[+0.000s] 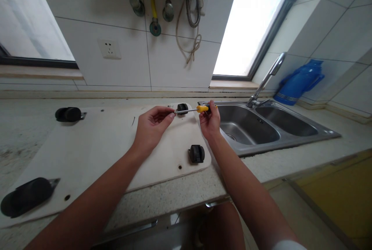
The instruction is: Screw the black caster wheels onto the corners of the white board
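Note:
My right hand (pixel 210 121) is closed round the handle of a screwdriver (pixel 202 108) with a yellow and black grip. Its thin metal shaft points left, held nearly level above a white board. At the shaft's tip, the thumb and fingers of my left hand (pixel 152 128) are pinched together; whatever sits between them is too small to make out. Just behind the tip, a black caster wheel (pixel 182 108) stands on the white board (pixel 113 141). Another black caster (pixel 197 154) is at the board's near right corner.
Two more casters, one at the far left (pixel 68 114) and one at the near left (pixel 27 197), stand on the board. To the right is a steel double sink (pixel 247 124) with a tap (pixel 267 77). A blue jug (pixel 299 81) stands behind it. Hoses hang on the tiled wall.

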